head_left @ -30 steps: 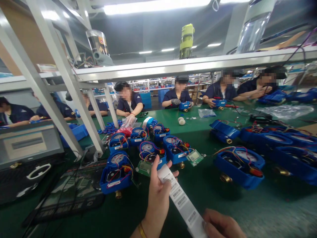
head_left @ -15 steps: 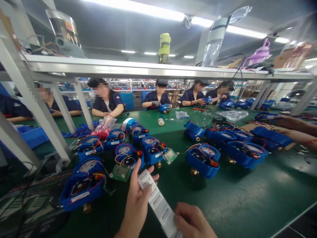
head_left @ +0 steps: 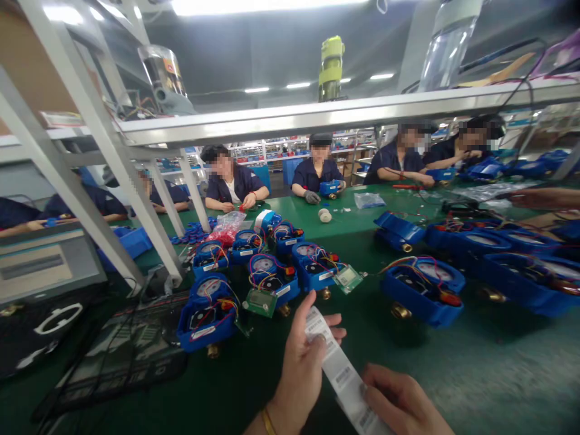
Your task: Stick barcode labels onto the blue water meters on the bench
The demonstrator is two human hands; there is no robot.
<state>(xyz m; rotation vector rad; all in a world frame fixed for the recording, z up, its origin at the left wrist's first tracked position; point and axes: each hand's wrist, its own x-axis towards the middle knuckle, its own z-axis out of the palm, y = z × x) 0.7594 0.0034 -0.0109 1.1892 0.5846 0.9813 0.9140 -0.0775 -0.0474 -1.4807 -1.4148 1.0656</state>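
A white strip of barcode labels [head_left: 341,376] slants across the lower middle of the view. My left hand [head_left: 302,359] grips its upper end, thumb on top and fingers behind. Lower down, my right hand [head_left: 399,396] pinches the strip at its edge with curled fingers. Just beyond my left hand stand several blue water meters with open housings and loose coloured wires, the nearest being one meter [head_left: 312,266] with a green circuit board [head_left: 348,278] hanging from it. Another open meter [head_left: 423,290] with a brass fitting lies right of my hands.
A metal shelf [head_left: 317,118] crosses above the green table, held by slanted posts [head_left: 154,217] at left. Co-workers [head_left: 319,172] sit across the table. A white spool [head_left: 324,215] and a plastic bag [head_left: 369,200] lie farther back; a black tray [head_left: 131,344] is at left.
The view has turned to the left, so the meters and my hands appear farther right. Both hands keep hold of the label strip. A co-worker's hands at the far left have drawn back from the red bag.
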